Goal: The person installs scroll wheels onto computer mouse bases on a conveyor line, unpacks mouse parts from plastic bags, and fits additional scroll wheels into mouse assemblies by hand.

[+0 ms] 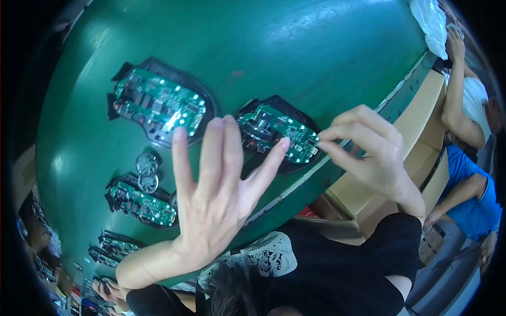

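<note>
A green circuit board sits in a black, mouse-shaped shell, with a dark wheel mounted on it. My left hand is open with fingers spread, its thumb tip at the board. At the board's right end, my right hand pinches thumb and forefinger together; whatever they hold is too small to make out. Left of this shell lies another circuit board in a black shell, close to my left fingertips.
Two loose wheels lie beside a third board. More boards rest farther down the green table. An open cardboard box stands at the table edge. A person in blue and another person's arm are at the right.
</note>
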Motion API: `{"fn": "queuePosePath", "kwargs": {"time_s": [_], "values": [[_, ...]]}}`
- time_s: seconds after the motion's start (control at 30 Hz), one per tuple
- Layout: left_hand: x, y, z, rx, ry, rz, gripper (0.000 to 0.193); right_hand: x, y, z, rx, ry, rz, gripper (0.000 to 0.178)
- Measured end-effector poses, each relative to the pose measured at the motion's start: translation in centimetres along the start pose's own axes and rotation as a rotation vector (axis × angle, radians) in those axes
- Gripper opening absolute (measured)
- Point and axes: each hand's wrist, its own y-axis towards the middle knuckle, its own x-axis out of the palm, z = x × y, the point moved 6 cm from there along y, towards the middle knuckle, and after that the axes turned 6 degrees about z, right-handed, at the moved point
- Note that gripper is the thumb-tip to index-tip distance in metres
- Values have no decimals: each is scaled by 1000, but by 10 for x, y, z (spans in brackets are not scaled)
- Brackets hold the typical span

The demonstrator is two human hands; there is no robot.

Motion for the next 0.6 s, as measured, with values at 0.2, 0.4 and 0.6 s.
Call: {"fn": "queuePosePath", "kwargs": {"time_s": [0.2, 0.4, 0.6], "values": [[2, 2, 2, 2, -11, -4, 61, 15, -13, -2, -25, 135, -11, 28], [2, 3, 4, 11, 1, -9, 63, 21, -11, -6, -73, 48, 73, 21], [2, 5, 4, 20, -15, -14, 65, 20, -7, -11, -55, 9, 48, 22]]}}
